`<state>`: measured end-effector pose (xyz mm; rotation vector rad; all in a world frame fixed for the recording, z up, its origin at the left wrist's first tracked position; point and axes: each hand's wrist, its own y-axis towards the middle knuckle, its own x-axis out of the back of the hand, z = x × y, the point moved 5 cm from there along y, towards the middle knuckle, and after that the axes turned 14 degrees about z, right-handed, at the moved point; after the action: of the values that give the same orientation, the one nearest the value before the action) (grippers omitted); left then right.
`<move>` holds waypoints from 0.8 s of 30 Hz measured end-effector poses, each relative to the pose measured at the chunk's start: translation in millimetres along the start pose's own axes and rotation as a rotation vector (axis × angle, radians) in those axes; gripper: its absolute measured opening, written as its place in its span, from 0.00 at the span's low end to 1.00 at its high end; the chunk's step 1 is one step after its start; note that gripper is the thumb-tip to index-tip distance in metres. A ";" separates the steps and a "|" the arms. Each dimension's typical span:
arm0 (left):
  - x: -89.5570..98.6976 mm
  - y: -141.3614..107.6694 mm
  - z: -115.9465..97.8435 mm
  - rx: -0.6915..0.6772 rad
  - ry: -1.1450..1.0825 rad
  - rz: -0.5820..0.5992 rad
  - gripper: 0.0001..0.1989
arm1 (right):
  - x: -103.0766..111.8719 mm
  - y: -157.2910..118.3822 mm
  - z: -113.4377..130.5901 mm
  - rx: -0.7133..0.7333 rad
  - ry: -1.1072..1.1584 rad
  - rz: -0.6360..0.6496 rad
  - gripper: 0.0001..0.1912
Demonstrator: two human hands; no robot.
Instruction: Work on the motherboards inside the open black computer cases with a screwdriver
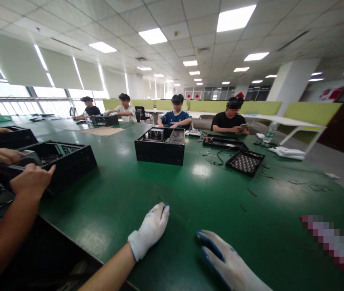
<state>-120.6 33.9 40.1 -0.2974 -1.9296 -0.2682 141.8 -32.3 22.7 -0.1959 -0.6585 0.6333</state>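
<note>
The left hand (149,227), in a white glove with blue on it, is on or just above the green table (108,198), its fingers drawn together and bent downward; whether anything is pinched under them I cannot tell. To its right, the gloved right hand (225,256) is relaxed and holds nothing, thumb and fingers parted over the tabletop. The thing most directly ahead of the left hand is an open black computer case (160,155), well apart from both hands, with a person in a blue shirt (175,119) behind it. Beyond the right hand, ahead and to its right, lies a shallow black tray (239,172), with a bottle (271,132) farther off. Right of the right hand is a pixelated object (334,248), too obscured to name. Well to the left of the left hand, a co-worker's bare hand (32,181) is at another black case (76,169).
</note>
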 end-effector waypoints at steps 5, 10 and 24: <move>1.3 16.5 6.9 0.168 -0.155 -0.006 0.19 | -3.5 0.3 5.8 0.021 -0.034 0.001 0.36; 3.9 38.7 14.7 0.277 -0.279 -0.007 0.09 | -4.9 -1.3 5.5 0.038 -0.069 0.008 0.37; 46.5 156.3 44.3 0.278 -0.066 -0.030 0.14 | -10.9 5.3 7.5 0.103 -0.203 0.036 0.39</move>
<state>-124.2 199.3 74.6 -0.0943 -2.0081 -0.0084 127.9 -34.9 21.1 -0.0479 -0.8173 0.7256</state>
